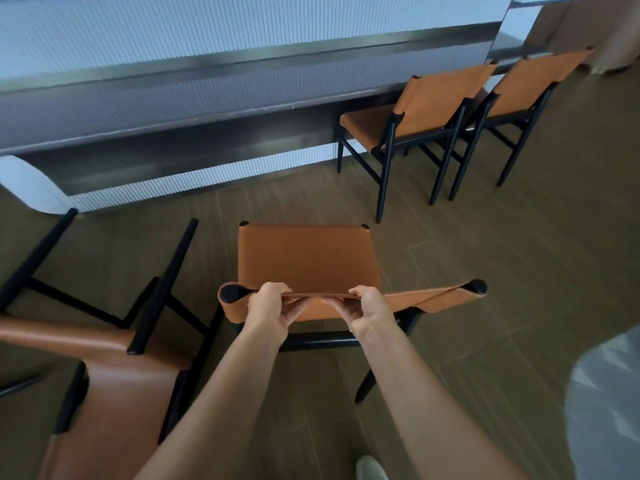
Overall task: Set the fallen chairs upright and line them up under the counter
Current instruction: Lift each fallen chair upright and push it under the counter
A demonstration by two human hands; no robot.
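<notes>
- Left hand (268, 306) and right hand (367, 308) both clamp top edge of upright tan leather black-framed chair (308, 261).
- Fallen matching chair (114, 368) lies left of grip.

Fallen chair (114, 375) cut by left, bottom edges; held chair (304, 258) front legs hidden under seat.

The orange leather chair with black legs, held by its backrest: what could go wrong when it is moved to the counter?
1. The fallen orange leather chair lies close on the left, black legs raised; the held chair could catch on them.
2. The left hand and right hand grip only the soft backrest edge, which might sag or slip.
</notes>
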